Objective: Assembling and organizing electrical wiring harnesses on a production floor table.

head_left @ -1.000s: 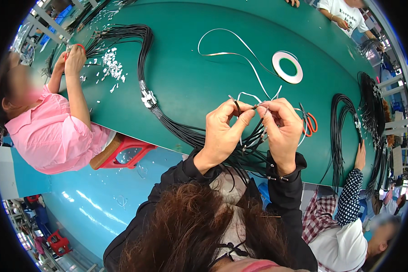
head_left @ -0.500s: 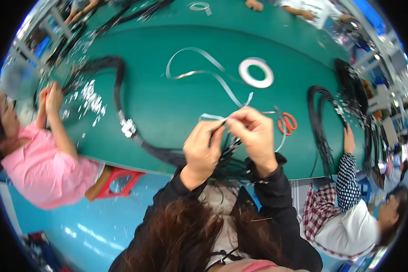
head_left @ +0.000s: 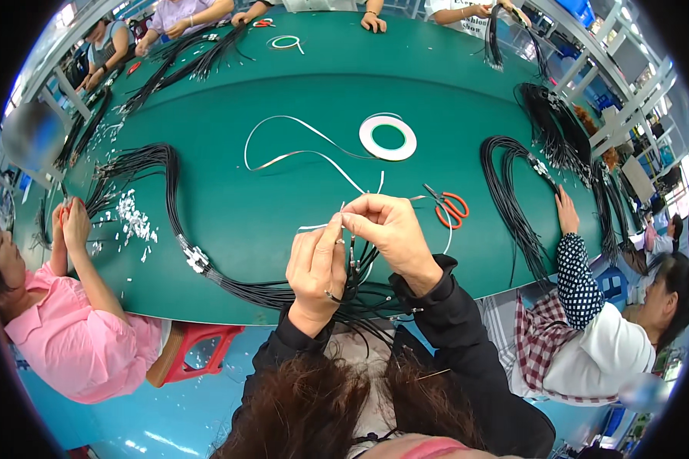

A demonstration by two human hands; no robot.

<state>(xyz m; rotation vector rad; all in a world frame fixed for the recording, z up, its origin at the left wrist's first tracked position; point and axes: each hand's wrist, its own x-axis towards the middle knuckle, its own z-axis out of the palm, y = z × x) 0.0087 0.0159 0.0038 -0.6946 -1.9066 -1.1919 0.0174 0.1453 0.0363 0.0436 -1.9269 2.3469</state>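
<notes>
Cable bundle (head_left: 253, 289), nearer the person than the roll (head_left: 389, 154) and trailing to its left: probably weighty and limp overall, its single cables light, springy and best taken near their tips. Left hand (head_left: 316, 264) and right hand (head_left: 396, 233), below the roll, apparently both pinch the strip (head_left: 311, 227), likely flimsy, clingy and best held by its edges; any cable end between the fingertips is hidden.
</notes>
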